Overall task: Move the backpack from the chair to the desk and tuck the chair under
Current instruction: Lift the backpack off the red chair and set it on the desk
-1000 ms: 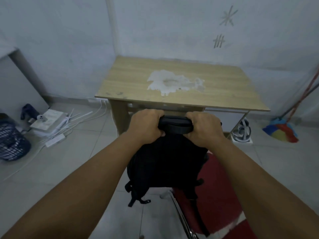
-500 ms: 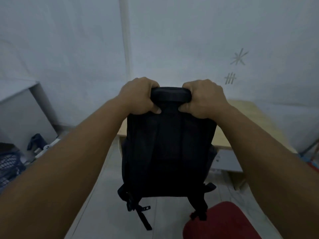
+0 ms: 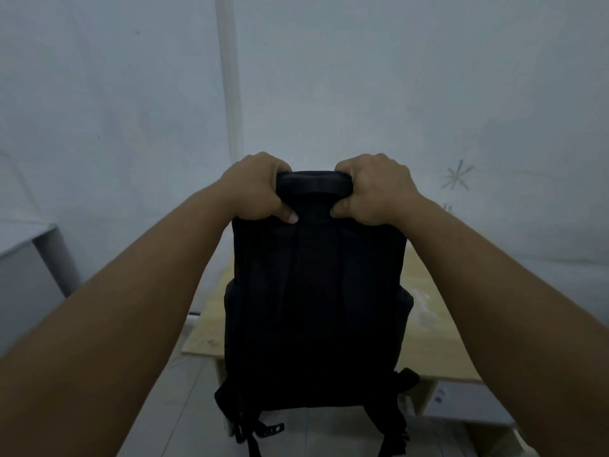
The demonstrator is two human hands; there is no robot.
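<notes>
Left hand (image 3: 255,189) and right hand (image 3: 375,189) both clenched around the top handle (image 3: 313,183) of the black backpack (image 3: 316,308), one at each end of it, thumbs pressed on the panel just under the handle. Backpack hangs upright below the grip, off any surface, its body in front of the wooden desk (image 3: 431,338). Straps (image 3: 260,433) dangle at the bottom, under the desk edge. White wall (image 3: 329,77) behind the hands. Chair not visible

Dim room, pale walls (image 3: 362,77), grey tiled floor (image 3: 184,407).
</notes>
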